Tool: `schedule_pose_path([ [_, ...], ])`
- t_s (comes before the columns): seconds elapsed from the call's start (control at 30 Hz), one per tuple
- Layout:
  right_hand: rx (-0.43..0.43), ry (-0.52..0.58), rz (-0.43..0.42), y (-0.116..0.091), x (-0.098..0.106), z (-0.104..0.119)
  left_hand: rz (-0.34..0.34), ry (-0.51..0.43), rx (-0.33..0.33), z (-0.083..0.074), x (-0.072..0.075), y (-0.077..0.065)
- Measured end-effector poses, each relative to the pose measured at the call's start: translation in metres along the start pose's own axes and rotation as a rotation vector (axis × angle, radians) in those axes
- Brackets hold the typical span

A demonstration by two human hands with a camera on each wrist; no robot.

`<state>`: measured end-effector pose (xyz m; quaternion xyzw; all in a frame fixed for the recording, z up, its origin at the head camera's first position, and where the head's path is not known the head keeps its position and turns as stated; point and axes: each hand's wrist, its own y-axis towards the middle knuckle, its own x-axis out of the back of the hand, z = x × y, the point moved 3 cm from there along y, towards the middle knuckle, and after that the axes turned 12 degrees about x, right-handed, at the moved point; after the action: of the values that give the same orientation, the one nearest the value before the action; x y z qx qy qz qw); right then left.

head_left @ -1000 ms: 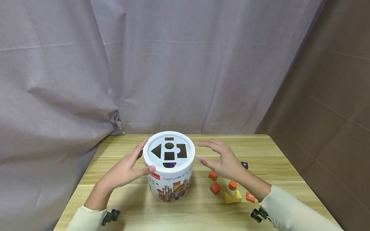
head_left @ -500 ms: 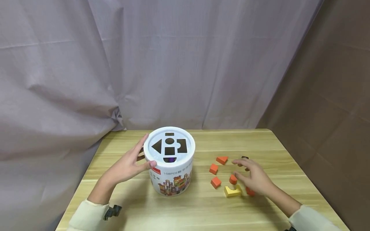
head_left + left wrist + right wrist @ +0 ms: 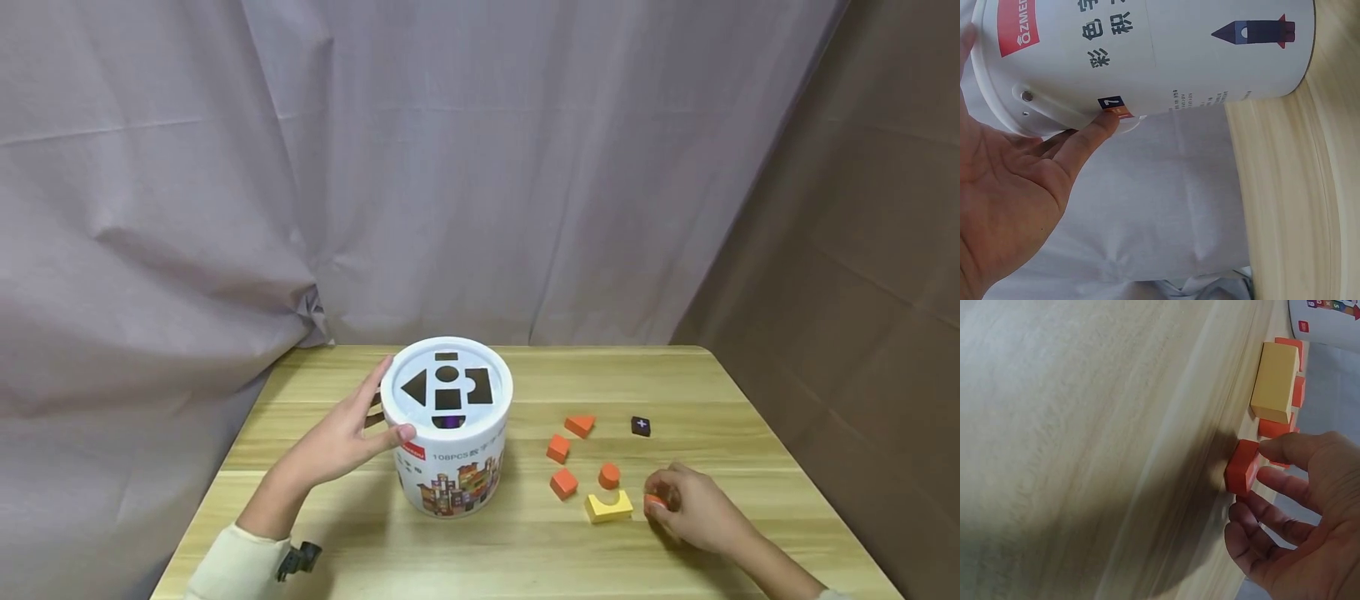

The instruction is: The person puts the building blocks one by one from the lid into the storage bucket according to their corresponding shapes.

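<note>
My right hand (image 3: pixel 693 508) was on the orange-red block (image 3: pixel 1243 469), the nearest of the pieces along the right edge of the group; its fingers were curled round the block, thumb against one end and fingertips at the other. The block looked low against the bench (image 3: pixel 525 567), so I judged an even squeeze on both ends, then a straight lift, the best way to take it without tipping it. The yellow arch block (image 3: pixel 607 512) lay just to its left, with the orange cylinder (image 3: pixel 609 476) just beyond, so my thumb needed care not to knock either.

My left hand (image 3: pixel 333 437) was against the left side of the bucket (image 3: pixel 448 442), fingers and thumb spread wide apart, the thumb on the near-left rim. Light pressure there, I thought, would steady it without shoving it right.
</note>
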<state>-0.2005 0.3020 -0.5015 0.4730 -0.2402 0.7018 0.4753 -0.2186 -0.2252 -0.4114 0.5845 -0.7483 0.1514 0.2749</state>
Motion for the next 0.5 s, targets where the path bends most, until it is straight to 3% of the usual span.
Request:
schedule_pose_path([
  [0.5, 0.006, 0.029, -0.046, 0.0055, -0.0083, -0.0034, 0.001, -0.009, 0.003, 0.0024, -0.0004, 0.0004],
])
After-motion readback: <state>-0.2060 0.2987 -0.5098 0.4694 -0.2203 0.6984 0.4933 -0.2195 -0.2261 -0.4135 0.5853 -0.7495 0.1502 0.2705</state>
